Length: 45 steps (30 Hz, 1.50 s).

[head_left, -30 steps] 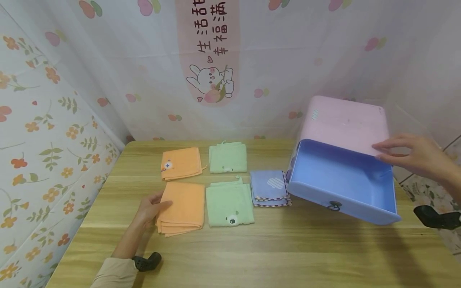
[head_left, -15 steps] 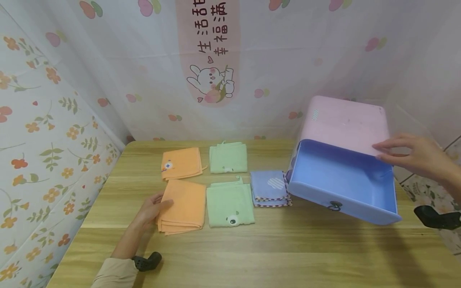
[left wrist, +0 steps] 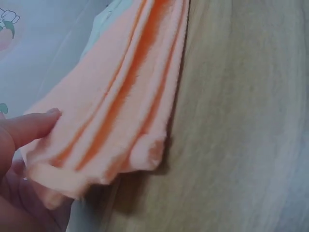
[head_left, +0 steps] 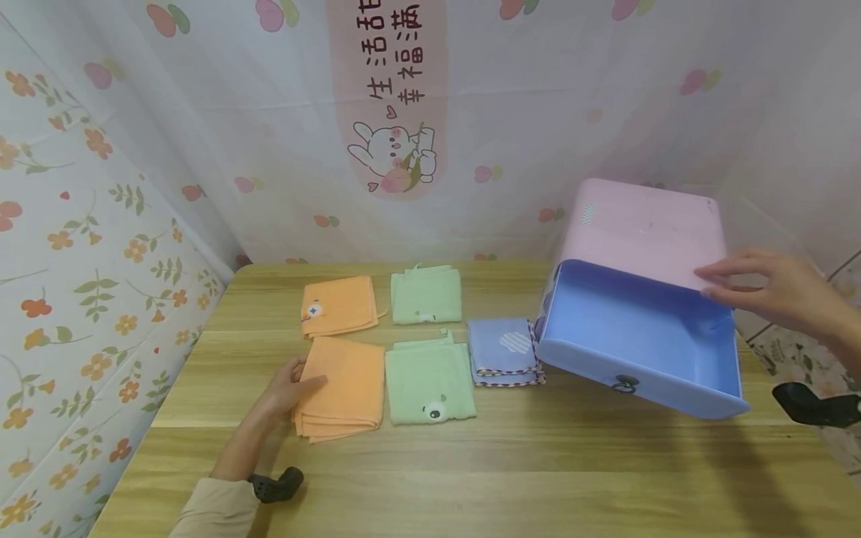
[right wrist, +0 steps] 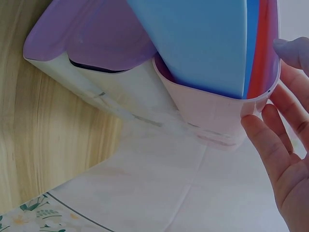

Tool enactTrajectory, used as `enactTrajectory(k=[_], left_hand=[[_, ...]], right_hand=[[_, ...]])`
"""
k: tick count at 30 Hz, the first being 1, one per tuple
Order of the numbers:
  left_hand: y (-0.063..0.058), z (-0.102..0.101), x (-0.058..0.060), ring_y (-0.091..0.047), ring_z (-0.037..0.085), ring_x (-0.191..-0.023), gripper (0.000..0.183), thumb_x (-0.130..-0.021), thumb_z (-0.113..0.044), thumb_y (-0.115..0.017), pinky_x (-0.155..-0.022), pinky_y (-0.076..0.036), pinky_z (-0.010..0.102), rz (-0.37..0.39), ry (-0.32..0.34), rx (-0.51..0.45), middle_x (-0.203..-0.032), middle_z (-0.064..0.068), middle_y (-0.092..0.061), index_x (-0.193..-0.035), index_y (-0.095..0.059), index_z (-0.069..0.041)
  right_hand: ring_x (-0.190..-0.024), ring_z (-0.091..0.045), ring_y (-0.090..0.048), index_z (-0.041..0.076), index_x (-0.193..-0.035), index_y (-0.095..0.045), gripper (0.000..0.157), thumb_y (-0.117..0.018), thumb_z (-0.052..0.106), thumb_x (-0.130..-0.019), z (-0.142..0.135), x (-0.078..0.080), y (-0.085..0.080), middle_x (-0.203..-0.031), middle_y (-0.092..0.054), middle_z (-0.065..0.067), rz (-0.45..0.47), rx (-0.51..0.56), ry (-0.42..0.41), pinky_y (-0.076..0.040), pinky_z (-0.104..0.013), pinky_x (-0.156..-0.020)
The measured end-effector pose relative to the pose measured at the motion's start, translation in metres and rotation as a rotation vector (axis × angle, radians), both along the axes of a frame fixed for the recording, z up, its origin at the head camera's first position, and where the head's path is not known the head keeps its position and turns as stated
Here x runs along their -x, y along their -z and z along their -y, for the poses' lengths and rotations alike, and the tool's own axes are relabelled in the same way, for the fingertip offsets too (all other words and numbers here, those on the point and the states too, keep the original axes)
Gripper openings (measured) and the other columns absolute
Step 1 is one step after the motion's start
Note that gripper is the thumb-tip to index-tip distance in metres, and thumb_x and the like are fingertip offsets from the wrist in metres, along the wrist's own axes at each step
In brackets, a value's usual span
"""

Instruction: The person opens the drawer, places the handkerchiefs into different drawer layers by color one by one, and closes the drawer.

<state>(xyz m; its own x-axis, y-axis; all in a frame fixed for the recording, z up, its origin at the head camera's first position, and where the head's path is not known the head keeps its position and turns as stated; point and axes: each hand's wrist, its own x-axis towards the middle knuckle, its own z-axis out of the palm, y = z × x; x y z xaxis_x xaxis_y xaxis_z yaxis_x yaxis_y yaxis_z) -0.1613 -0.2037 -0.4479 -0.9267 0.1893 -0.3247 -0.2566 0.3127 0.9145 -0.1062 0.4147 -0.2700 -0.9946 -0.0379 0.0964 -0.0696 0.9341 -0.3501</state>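
Observation:
In the head view my left hand [head_left: 285,392] holds the left edge of a folded orange towel [head_left: 346,385], thumb on top. The left wrist view shows its layered folds [left wrist: 125,96] lifted at the near corner, fingers under them. My right hand [head_left: 773,288] touches the upper right front edge of a pink drawer box [head_left: 646,228] with fairly straight fingers. Its blue drawer [head_left: 632,321] is pulled out with nothing inside. In the right wrist view the fingertips [right wrist: 251,123] lie along the pink shell, the thumb at its rim.
A smaller orange towel [head_left: 339,306] lies behind the held one. Two green towels [head_left: 426,295] and a blue towel [head_left: 501,347] with a striped edge lie folded to its right, the blue one close beside the drawer box. A patterned curtain [head_left: 282,149] hangs behind the wooden table [head_left: 471,486].
The orange towel's far edge has shifted slightly back and right, with my left hand at its edge. My right hand and the drawer box have stayed put.

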Motion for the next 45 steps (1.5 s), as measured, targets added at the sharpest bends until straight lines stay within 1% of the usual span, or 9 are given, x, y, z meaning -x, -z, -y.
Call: enactTrajectory(k=[8, 17, 28, 32, 33, 36, 39, 42, 45], left_hand=[[-0.004, -0.001, -0.005, -0.063, 0.025, -0.064, 0.047, -0.086, -0.010, -0.057, -0.056, -0.053, 0.039, 0.031, -0.036, -0.075, -0.091, 0.016, -0.058, -0.123, -0.032, 0.004], [-0.018, -0.002, -0.010, -0.064, 0.024, -0.068, 0.053, -0.086, -0.009, -0.056, -0.060, -0.053, 0.037, 0.020, 0.013, -0.175, -0.091, 0.011, -0.060, -0.126, -0.025, 0.005], [-0.034, -0.005, -0.007, -0.064, 0.027, -0.072, 0.056, -0.088, -0.010, -0.054, -0.062, -0.053, 0.040, 0.006, 0.076, -0.267, -0.088, 0.011, -0.063, -0.131, -0.019, 0.002], [-0.042, -0.010, -0.007, -0.062, 0.033, -0.082, 0.060, -0.088, -0.011, -0.054, -0.067, -0.052, 0.041, -0.019, 0.112, -0.275, -0.103, 0.024, -0.056, -0.135, -0.017, -0.002], [-0.045, -0.011, -0.008, -0.058, 0.035, -0.090, 0.064, -0.088, -0.013, -0.054, -0.069, -0.052, 0.039, -0.036, 0.126, -0.261, -0.113, 0.029, -0.049, -0.137, -0.014, -0.003], [-0.052, -0.017, -0.007, -0.055, 0.038, -0.095, 0.068, -0.089, -0.013, -0.054, -0.072, -0.051, 0.039, -0.054, 0.172, -0.295, -0.118, 0.033, -0.042, -0.139, -0.009, -0.004], [-0.059, -0.024, -0.005, -0.059, 0.035, -0.089, 0.067, -0.090, -0.009, -0.050, -0.070, -0.052, 0.040, -0.052, 0.227, -0.375, -0.115, 0.033, -0.045, -0.140, -0.006, -0.004], [-0.065, -0.033, -0.001, -0.062, 0.028, -0.084, 0.065, -0.090, -0.004, -0.048, -0.069, -0.051, 0.040, -0.039, 0.268, -0.461, -0.119, 0.031, -0.043, -0.140, -0.006, -0.005], [-0.073, -0.043, 0.002, -0.062, 0.025, -0.086, 0.063, -0.089, -0.003, -0.048, -0.071, -0.051, 0.038, -0.034, 0.300, -0.483, -0.121, 0.026, -0.042, -0.139, -0.009, -0.005]], right_hand=[[-0.101, -0.050, -0.037, -0.006, -0.110, -0.057, 0.041, -0.063, 0.024, -0.083, -0.002, 0.001, 0.002, -0.111, -0.046, -0.029, -0.009, 0.005, -0.003, -0.029, -0.070, -0.072], [-0.102, -0.048, -0.037, -0.005, -0.111, -0.057, 0.042, -0.062, 0.026, -0.083, -0.001, 0.001, 0.001, -0.112, -0.045, -0.027, 0.005, 0.010, 0.001, -0.029, -0.069, -0.072], [-0.098, -0.047, -0.041, -0.005, -0.110, -0.058, 0.039, -0.064, 0.022, -0.082, -0.001, 0.002, 0.001, -0.108, -0.048, -0.027, -0.024, -0.014, -0.016, -0.032, -0.067, -0.070], [-0.098, -0.046, -0.042, -0.005, -0.109, -0.058, 0.038, -0.064, 0.021, -0.082, -0.002, 0.001, 0.002, -0.107, -0.049, -0.027, -0.037, -0.010, -0.021, -0.033, -0.067, -0.069], [-0.098, -0.046, -0.042, -0.005, -0.109, -0.058, 0.038, -0.065, 0.021, -0.082, -0.002, 0.001, 0.002, -0.107, -0.049, -0.027, -0.039, -0.008, -0.022, -0.033, -0.067, -0.069], [-0.097, -0.046, -0.042, -0.005, -0.108, -0.059, 0.038, -0.065, 0.021, -0.081, -0.003, 0.000, 0.002, -0.106, -0.050, -0.027, -0.046, -0.002, -0.020, -0.033, -0.067, -0.070], [-0.097, -0.046, -0.042, -0.005, -0.108, -0.059, 0.038, -0.066, 0.021, -0.081, -0.002, 0.000, 0.002, -0.106, -0.050, -0.027, -0.052, -0.002, -0.018, -0.034, -0.067, -0.070], [-0.097, -0.046, -0.042, -0.005, -0.107, -0.059, 0.038, -0.066, 0.021, -0.081, -0.002, 0.000, 0.002, -0.106, -0.050, -0.027, -0.054, -0.007, -0.020, -0.034, -0.067, -0.070], [-0.097, -0.046, -0.042, -0.004, -0.108, -0.059, 0.038, -0.065, 0.022, -0.081, -0.001, 0.001, 0.001, -0.107, -0.049, -0.027, -0.048, -0.016, -0.014, -0.034, -0.066, -0.069]])
